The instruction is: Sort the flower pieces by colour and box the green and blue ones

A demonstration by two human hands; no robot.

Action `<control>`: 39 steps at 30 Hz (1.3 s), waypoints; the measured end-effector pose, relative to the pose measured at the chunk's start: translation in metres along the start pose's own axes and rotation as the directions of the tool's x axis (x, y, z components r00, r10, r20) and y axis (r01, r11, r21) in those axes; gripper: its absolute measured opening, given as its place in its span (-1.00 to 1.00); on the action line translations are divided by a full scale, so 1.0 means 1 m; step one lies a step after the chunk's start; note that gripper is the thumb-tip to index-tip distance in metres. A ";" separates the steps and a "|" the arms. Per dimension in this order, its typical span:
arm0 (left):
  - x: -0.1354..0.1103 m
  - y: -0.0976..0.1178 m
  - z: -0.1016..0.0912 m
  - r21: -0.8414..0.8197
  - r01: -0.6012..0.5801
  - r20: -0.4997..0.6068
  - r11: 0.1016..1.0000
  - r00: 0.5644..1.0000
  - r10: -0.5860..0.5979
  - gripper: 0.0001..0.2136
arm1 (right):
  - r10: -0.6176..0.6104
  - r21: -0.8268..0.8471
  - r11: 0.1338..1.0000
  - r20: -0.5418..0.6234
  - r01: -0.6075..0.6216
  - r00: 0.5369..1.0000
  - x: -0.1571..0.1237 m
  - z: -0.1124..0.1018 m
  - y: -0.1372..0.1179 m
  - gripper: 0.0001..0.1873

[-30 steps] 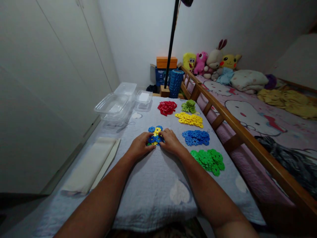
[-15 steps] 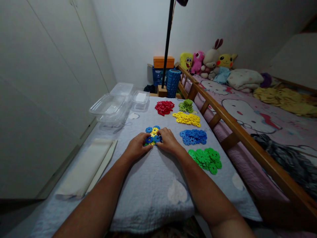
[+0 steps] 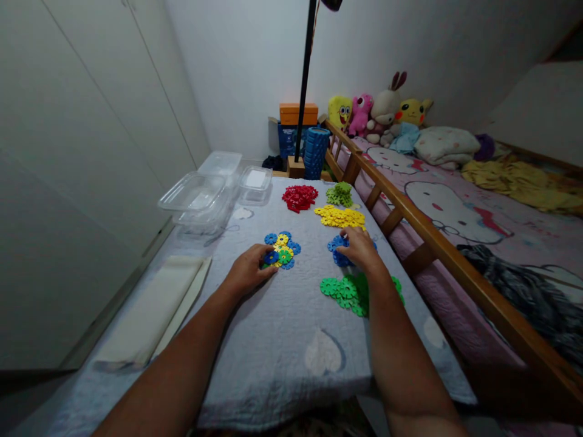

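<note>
A small assembly of notched plastic discs (image 3: 283, 250) in blue, yellow and green lies at the middle of the cloth-covered table. My left hand (image 3: 252, 267) grips its left edge between thumb and fingers, at a dark blue disc. Off to the right, my right hand (image 3: 359, 246) is over the pile of blue discs (image 3: 337, 245), thumb and forefinger apart, covering part of it. Beneath my right wrist lies a pile of green discs (image 3: 346, 290), partly hidden by the forearm. Behind the blue pile are yellow discs (image 3: 339, 216).
Farther back sit red discs (image 3: 299, 198) and light green discs (image 3: 339, 194). Clear plastic boxes (image 3: 195, 194) stand at the back left, with a folded cream cloth (image 3: 150, 309) nearer me. A wooden bed rail (image 3: 410, 233) runs along the right side.
My right hand has left the disc assembly and moved right to the blue pile. Some green discs now reach farther left. My left hand stays at the assembly.
</note>
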State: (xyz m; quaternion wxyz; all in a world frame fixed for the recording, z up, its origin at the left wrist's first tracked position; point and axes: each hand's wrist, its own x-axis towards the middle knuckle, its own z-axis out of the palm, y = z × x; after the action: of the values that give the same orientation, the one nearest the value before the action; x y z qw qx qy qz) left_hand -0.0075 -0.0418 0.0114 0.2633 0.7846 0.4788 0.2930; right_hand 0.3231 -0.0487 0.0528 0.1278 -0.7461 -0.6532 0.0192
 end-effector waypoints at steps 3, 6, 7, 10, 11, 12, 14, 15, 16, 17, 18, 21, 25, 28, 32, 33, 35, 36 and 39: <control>0.000 0.000 0.000 -0.007 0.001 -0.008 1.000 1.000 -0.001 -0.59 | 0.013 -0.027 1.000 0.012 -0.013 1.000 -0.001 0.006 -0.003 -0.61; 0.000 0.002 -0.001 -0.014 0.011 -0.012 1.000 1.000 -0.011 -0.60 | 0.013 -0.046 0.999 0.031 -0.012 0.999 0.000 0.010 -0.006 -0.60; 0.000 0.002 -0.002 -0.017 0.016 -0.012 1.000 1.000 -0.016 -0.60 | 0.010 -0.047 0.999 0.034 -0.008 0.999 0.000 0.011 -0.006 -0.59; 0.000 0.002 -0.001 -0.029 0.026 -0.016 0.999 1.000 -0.027 -0.60 | -0.002 -0.032 0.999 0.025 0.003 1.000 0.000 0.012 -0.004 -0.57; 0.000 0.002 -0.001 -0.028 0.027 -0.019 0.999 0.999 -0.027 -0.60 | -0.005 -0.026 1.000 0.016 0.006 1.000 0.000 0.012 -0.004 -0.57; 0.000 0.001 -0.001 -0.024 0.027 -0.024 0.999 0.999 -0.028 -0.60 | -0.007 -0.020 1.000 0.006 0.007 1.000 0.000 0.011 -0.004 -0.57; 0.000 0.000 -0.001 -0.004 0.033 -0.036 0.999 0.999 -0.033 -0.60 | -0.011 -0.008 1.000 -0.013 0.011 1.000 -0.001 0.009 -0.008 -0.59; 0.000 0.000 -0.001 0.007 0.039 -0.043 0.999 0.998 -0.038 -0.60 | -0.018 0.001 1.000 -0.018 0.018 1.000 -0.002 0.007 -0.012 -0.60; 0.001 0.000 -0.001 0.017 0.045 -0.049 0.999 0.998 -0.045 -0.59 | -0.033 0.014 0.999 -0.019 0.034 0.999 -0.004 0.006 -0.018 -0.61; 0.001 0.000 -0.001 0.024 0.052 -0.052 0.998 0.997 -0.050 -0.59 | -0.058 0.030 0.998 -0.015 0.058 0.998 -0.005 0.005 -0.025 -0.62; 0.001 0.000 -0.002 0.027 0.056 -0.052 0.998 0.997 -0.055 -0.58 | -0.092 0.050 0.995 -0.004 0.092 0.996 -0.007 0.005 -0.034 -0.63; 0.001 0.000 -0.003 0.010 0.058 -0.051 0.998 0.997 -0.057 -0.59 | -0.244 0.123 0.964 0.055 0.236 0.968 -0.017 0.008 -0.067 -0.66; 0.001 0.000 -0.003 -0.026 0.068 -0.077 0.997 0.995 -0.070 -0.66 | -0.439 0.192 0.890 0.119 0.413 0.891 -0.032 0.022 -0.107 -0.67; 0.002 -0.003 -0.004 -0.019 0.078 -0.097 0.997 0.992 -0.079 -0.68 | -0.494 0.218 0.859 0.106 0.464 0.863 -0.038 0.032 -0.122 -0.64; 0.002 -0.005 -0.004 0.004 0.099 -0.111 0.995 0.989 -0.097 -0.67 | -0.492 0.219 0.860 0.119 0.460 0.863 -0.039 0.041 -0.127 -0.65; 0.002 -0.006 -0.004 0.005 0.099 -0.106 0.995 0.990 -0.098 -0.67 | -0.487 0.212 0.864 0.124 0.456 0.865 -0.038 0.042 -0.127 -0.65; 0.002 -0.007 -0.004 -0.001 0.085 -0.086 0.996 0.993 -0.085 -0.66 | -0.478 0.197 0.871 0.128 0.451 0.869 -0.037 0.044 -0.127 -0.64; 0.002 -0.007 -0.005 -0.003 0.072 -0.072 0.997 0.995 -0.072 -0.66 | -0.475 0.191 0.873 0.127 0.448 0.871 -0.037 0.044 -0.127 -0.63; 0.003 -0.008 -0.006 0.009 0.018 -0.024 1.000 1.000 -0.018 -0.62 | -0.469 0.182 0.877 0.121 0.445 0.875 -0.036 0.044 -0.126 -0.60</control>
State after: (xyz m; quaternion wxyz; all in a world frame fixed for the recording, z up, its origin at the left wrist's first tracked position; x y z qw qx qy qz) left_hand -0.0152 -0.0354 0.0107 0.2566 0.7778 0.4904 0.2978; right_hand 0.1868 -0.0627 0.0329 0.1305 -0.5546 -0.8160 0.0975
